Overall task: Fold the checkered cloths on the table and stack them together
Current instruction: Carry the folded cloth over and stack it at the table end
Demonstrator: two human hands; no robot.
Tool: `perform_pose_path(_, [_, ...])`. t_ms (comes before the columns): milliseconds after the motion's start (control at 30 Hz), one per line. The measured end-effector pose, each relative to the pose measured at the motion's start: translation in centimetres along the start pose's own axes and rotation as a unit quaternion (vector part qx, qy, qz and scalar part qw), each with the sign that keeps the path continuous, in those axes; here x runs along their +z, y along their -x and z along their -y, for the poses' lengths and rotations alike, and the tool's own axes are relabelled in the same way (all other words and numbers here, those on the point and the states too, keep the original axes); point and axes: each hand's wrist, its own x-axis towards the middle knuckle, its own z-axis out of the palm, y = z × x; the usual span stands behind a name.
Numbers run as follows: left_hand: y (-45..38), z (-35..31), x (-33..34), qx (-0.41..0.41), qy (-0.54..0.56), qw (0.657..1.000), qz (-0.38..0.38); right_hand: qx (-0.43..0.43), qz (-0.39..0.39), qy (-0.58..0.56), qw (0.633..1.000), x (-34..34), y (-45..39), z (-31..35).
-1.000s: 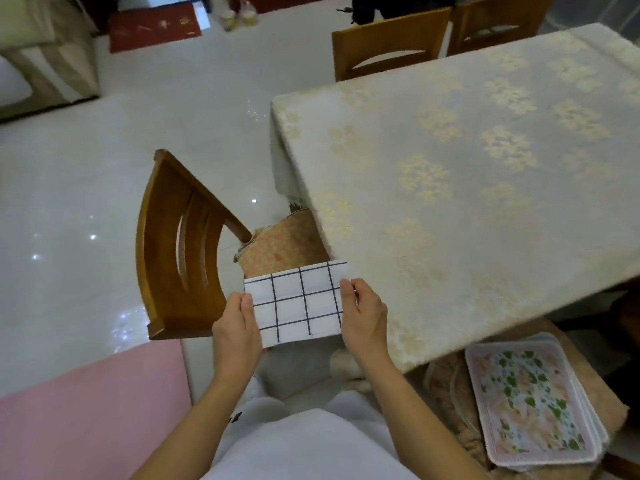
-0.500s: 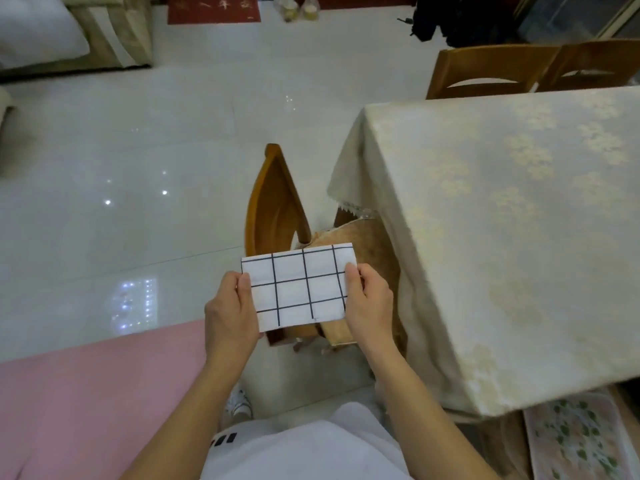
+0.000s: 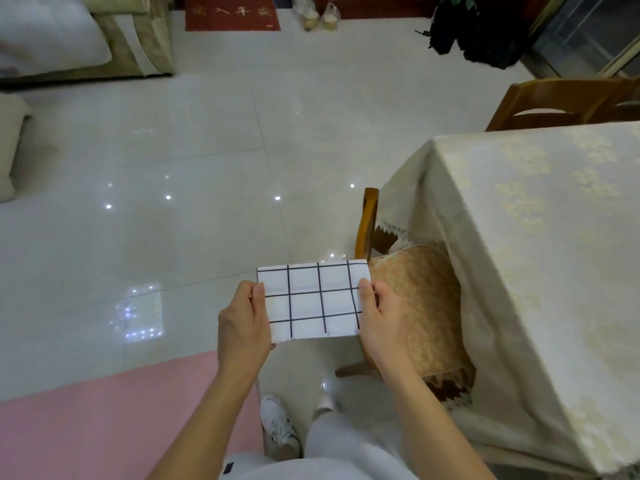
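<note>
While the person stands on the glossy white tiled floor (image 3: 207, 161), both hands hold a folded white cloth with a black grid pattern (image 3: 313, 299) in the air in front of the body. The left hand (image 3: 242, 323) pinches the cloth's left edge, thumb on top and fingers curled beneath, and the right hand (image 3: 382, 315) pinches the right edge the same way. Between the two hands the cloth lies flat and roughly level, a small rectangle. Just to the right of the right hand, and lower, is a wooden chair with a tan patterned seat cushion (image 3: 420, 306), tucked under a table covered with a cream floral tablecloth (image 3: 540, 258) that lies further right. Below the left hand a pink mat (image 3: 104, 427) covers the floor, and a white sneaker (image 3: 277, 424) shows beneath the cloth, between the forearms.
</note>
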Motion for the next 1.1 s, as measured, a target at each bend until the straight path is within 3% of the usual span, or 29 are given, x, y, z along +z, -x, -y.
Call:
perform_pose_path(400, [-12.1, -1.1, -3.3, -0.013, -0.024, 0.999, -0.02, -0.008, 0.016, 0.009, 1.0, 9.0, -9.0, 3.8])
perform_pose_path(800, [-34.3, -10.5, 0.7, 0.0, -0.062, 0.998, 0.018, 0.03, -0.009, -0.045, 0.998, 14.8, -29.7, 9.8])
perform_pose_path(1100, [-44.1, -15.9, 4.7, 0.048, -0.082, 0.993, 0.076, 0.052, -0.063, -0.042, 0.996, 14.3, -39.0, 12.2])
